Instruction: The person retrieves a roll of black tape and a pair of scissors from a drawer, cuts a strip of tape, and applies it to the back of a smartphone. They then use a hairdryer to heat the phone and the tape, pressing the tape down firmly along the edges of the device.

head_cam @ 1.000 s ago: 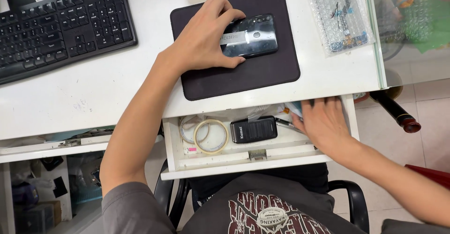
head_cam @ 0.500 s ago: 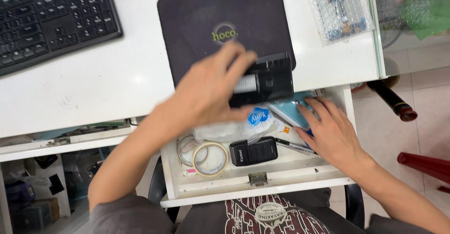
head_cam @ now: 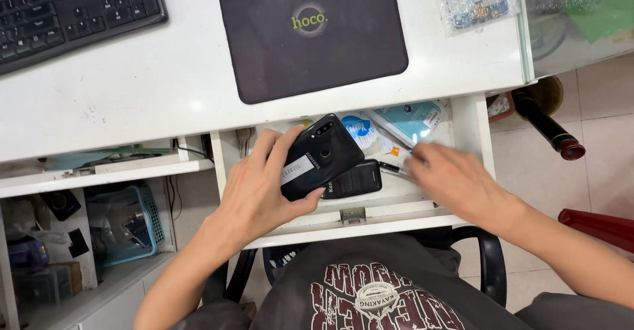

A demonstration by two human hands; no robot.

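A black smartphone (head_cam: 319,157), back side up with a white sticker on it, is held tilted over the open white drawer (head_cam: 477,146), left of its centre. The left hand (head_cam: 261,191) has its grip clenched around the phone, thumb under its lower edge and fingers (head_cam: 272,150) over the upper left side. Just below the phone, at about four o'clock from it, a smaller black device (head_cam: 356,178) lies on the drawer floor, touching or nearly touching it. At two o'clock sit blue and white packets (head_cam: 403,122). The right hand (head_cam: 456,179), blurred, hovers at three o'clock with its grip released, fingers spread near a pen (head_cam: 395,169). To handle this well, it seems wise to keep the phone level and clear of the smaller device. Above, on the white tabletop (head_cam: 132,85), lie a dark mouse pad (head_cam: 310,33) at twelve o'clock and a keyboard (head_cam: 72,9) at ten o'clock
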